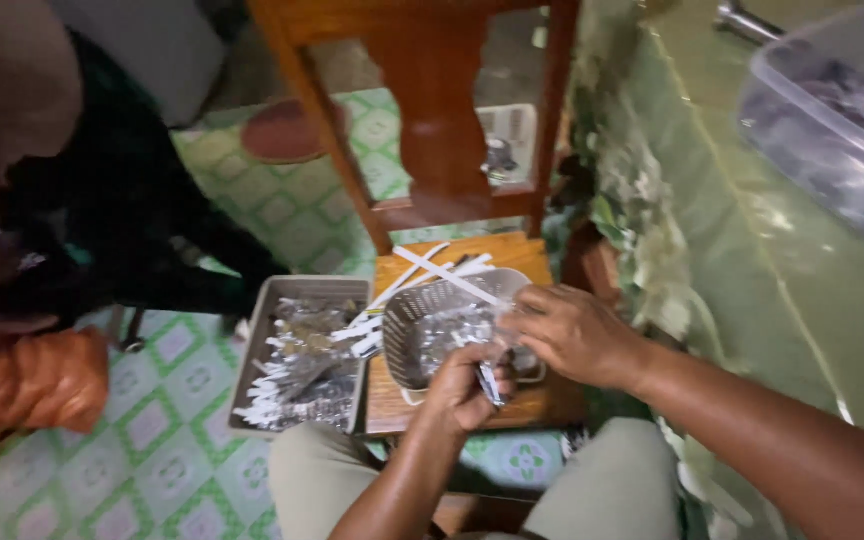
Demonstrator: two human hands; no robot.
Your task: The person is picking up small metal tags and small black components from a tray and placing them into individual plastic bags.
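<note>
The left hand (462,388) has its grip clenched on a small dark clip-like piece (492,383), pinched upright just off the front rim of the grey slotted basket (402,320). The right hand (572,335) curls over the basket's near edge, fingers on a clear wrapper (505,345); whether it grasps anything more I cannot tell. The basket sits on a low wooden stool (452,405) between the knees, keeping its shiny packets within reach. Beside it, a grey tray (292,295) holds white strips and more packets.
</note>
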